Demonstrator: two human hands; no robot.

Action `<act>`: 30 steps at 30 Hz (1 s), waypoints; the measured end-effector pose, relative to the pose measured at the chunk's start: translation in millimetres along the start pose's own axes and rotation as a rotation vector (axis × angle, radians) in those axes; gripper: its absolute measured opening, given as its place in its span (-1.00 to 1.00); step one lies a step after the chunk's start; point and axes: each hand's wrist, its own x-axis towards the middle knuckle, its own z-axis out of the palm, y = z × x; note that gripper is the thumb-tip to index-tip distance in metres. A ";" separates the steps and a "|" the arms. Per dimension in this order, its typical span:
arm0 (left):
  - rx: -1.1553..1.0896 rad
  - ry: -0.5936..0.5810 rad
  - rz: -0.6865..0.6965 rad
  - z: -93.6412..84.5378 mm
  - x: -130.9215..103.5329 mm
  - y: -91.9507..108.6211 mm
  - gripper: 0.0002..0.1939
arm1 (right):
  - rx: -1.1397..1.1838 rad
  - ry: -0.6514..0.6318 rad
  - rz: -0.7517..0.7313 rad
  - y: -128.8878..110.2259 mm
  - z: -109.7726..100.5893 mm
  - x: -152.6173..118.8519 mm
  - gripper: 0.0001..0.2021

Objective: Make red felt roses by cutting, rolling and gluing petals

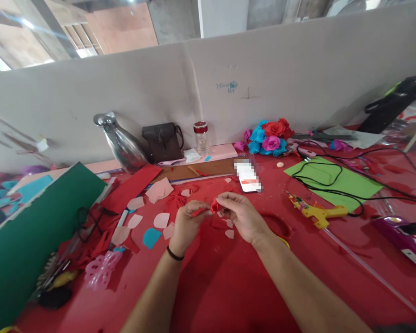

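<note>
Between my two hands, above the red tabletop, is a small red paper flower, its petals curled tightly. My left hand pinches it from the left between thumb and finger. From the right, my right hand pinches its other edge. Loose petal-shaped paper pieces lie around my left hand, among them a pale pink petal and a blue petal. Red paper scraps lie just behind the hands. A roll of red tape or ring is partly hidden behind my right forearm.
A yellow glue gun with a long glue stick lies right, its black cable crossing green paper. Behind stand a phone, paper roses, a glass bottle and a steel jug. A green board rises at left.
</note>
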 end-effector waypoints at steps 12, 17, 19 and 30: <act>0.102 -0.007 0.072 -3.1 0.6 4.4 -0.94 | -0.125 0.023 -0.010 -4.9 0.9 -2.6 -0.77; 0.140 -0.040 0.141 -2.9 0.7 5.2 -0.93 | -0.197 0.040 0.052 -12.1 3.4 -5.6 -0.75; 0.140 -0.043 0.149 -2.7 0.3 5.9 -0.93 | -0.218 0.057 0.070 -15.0 4.7 -6.8 -0.75; 0.096 -0.052 0.095 -0.6 -0.9 10.3 -0.97 | -0.167 0.048 0.003 -4.9 -1.7 -1.1 -0.68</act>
